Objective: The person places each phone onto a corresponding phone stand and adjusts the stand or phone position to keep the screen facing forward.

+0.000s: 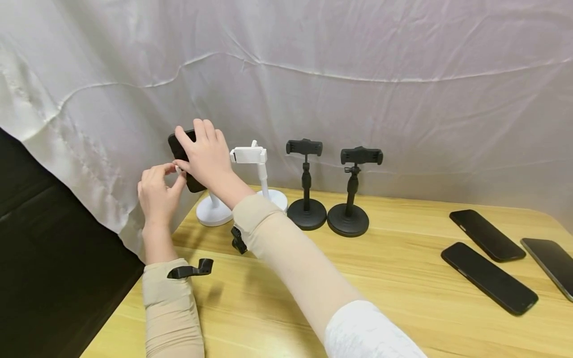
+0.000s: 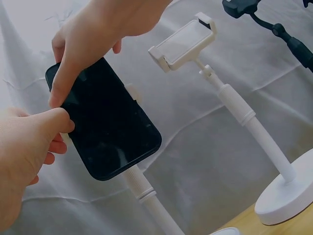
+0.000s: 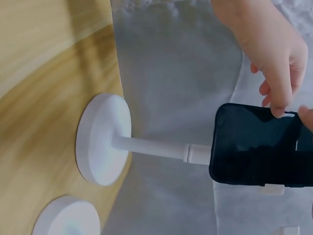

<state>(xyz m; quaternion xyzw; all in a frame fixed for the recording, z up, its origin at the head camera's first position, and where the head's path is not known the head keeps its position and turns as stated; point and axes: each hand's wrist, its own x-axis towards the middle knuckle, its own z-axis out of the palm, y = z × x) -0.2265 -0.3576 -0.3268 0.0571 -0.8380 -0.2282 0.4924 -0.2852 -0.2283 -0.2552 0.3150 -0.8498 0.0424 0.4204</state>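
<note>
Left hand [image 1: 157,196] pinches the clamp [image 1: 178,170] of one of two white round-based plastic stands [image 1: 214,213], right hand [image 1: 209,156] grips one of four black rectangular phones [image 2: 115,127], toward nine o'clock, long axis pointing eleven-to-five.

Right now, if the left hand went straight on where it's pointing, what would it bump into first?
Probably the black phone: the left hand has its thumb right at the phone's edge, so there looks to be hardly any gap, though exact depth is hard to tell.
</note>
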